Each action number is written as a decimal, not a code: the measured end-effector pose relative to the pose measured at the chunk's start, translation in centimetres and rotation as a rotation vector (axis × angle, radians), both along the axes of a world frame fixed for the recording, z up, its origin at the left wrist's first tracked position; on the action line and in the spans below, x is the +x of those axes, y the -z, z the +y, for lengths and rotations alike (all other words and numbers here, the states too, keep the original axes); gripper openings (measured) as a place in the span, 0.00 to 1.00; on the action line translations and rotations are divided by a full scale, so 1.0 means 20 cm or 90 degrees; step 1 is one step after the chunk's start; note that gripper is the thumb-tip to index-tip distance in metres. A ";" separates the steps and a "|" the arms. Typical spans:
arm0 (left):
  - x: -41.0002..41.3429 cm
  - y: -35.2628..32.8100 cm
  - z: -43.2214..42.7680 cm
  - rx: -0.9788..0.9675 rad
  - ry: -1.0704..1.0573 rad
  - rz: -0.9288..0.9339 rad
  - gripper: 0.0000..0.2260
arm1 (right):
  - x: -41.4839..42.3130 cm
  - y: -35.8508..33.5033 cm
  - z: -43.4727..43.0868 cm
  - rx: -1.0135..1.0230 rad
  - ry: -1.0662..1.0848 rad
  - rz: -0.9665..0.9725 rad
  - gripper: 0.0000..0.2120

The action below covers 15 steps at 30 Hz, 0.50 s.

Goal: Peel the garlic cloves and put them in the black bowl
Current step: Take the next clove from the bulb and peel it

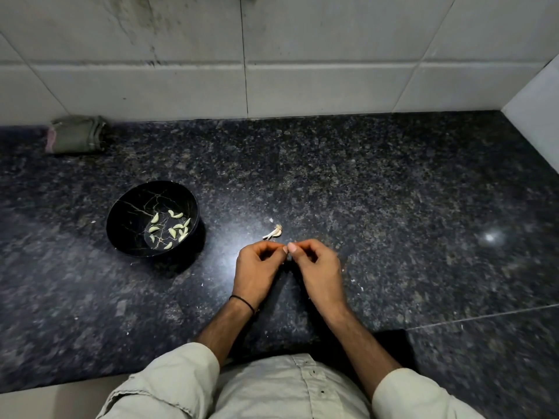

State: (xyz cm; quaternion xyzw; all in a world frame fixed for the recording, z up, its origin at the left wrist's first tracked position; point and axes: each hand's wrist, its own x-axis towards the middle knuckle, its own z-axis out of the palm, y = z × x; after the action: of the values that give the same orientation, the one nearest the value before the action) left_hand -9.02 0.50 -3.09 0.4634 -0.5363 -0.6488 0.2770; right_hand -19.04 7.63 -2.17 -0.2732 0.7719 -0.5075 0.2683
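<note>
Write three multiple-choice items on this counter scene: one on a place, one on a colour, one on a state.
1. From the left hand and right hand, the black bowl lies: A) leftward B) rightward C) nearer the person.
2. The folded cloth is: A) red B) olive green C) blue.
3. Both hands: A) lie flat B) pinch a small clove together C) reach into the bowl.
Key: 1 A, it sits left of both hands; 2 B, its folds look olive; 3 B, fingertips meet on the clove.

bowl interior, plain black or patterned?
Patterned: the black bowl has thin pale crack-like veins across its glossy inside. Head view.
</note>
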 end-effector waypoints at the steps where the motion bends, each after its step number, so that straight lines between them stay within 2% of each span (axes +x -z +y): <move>1: 0.00 0.00 0.00 0.000 0.003 0.004 0.04 | 0.00 0.01 0.00 0.011 -0.001 0.005 0.06; 7: -0.01 0.01 0.01 -0.031 0.019 0.022 0.06 | 0.02 -0.01 -0.01 0.099 -0.003 0.130 0.14; 11: -0.01 0.00 0.02 -0.053 0.003 0.026 0.06 | 0.06 -0.04 -0.03 0.107 0.027 0.149 0.15; 15: -0.01 -0.01 0.02 0.057 -0.038 0.092 0.09 | 0.07 -0.03 -0.03 0.063 0.010 0.157 0.12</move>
State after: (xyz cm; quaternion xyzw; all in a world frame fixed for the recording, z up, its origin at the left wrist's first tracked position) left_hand -9.30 0.87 -2.83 0.4430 -0.4715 -0.6953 0.3130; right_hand -17.65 6.95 -1.50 -0.3136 0.8253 -0.4336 0.1806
